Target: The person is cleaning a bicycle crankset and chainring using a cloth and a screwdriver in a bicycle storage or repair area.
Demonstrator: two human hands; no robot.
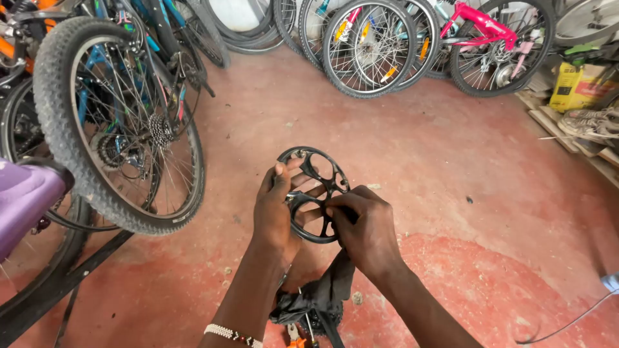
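A red concrete floor (451,193) fills most of the frame, scuffed and dusty. At the left edge a large bicycle wheel with a knobby tyre (77,116) stands upright, its rear cogs (159,131) showing through the spokes. Along the top edge a row of smaller bicycle wheels (371,45) leans against the wall, and beside them in the upper right is a pink bicycle frame (480,22). A yellow box (577,87) and wooden boards (561,129) sit at the right edge. A purple saddle-like shape (22,200) juts in at the lower left.

At the centre of the frame both hands hold a black chainring guard (316,193), a round plastic disc with cut-out holes, raised above the floor. The left hand (277,212) is closed around its left rim, thumb on the upper edge and fingers showing through the holes. The right hand (364,229) is curled onto the disc's lower right part, fingertips pinching near its hub. A beaded bracelet (232,335) circles the left wrist. Below the hands, at the bottom centre, lies a dark rag (316,296) over some black parts.
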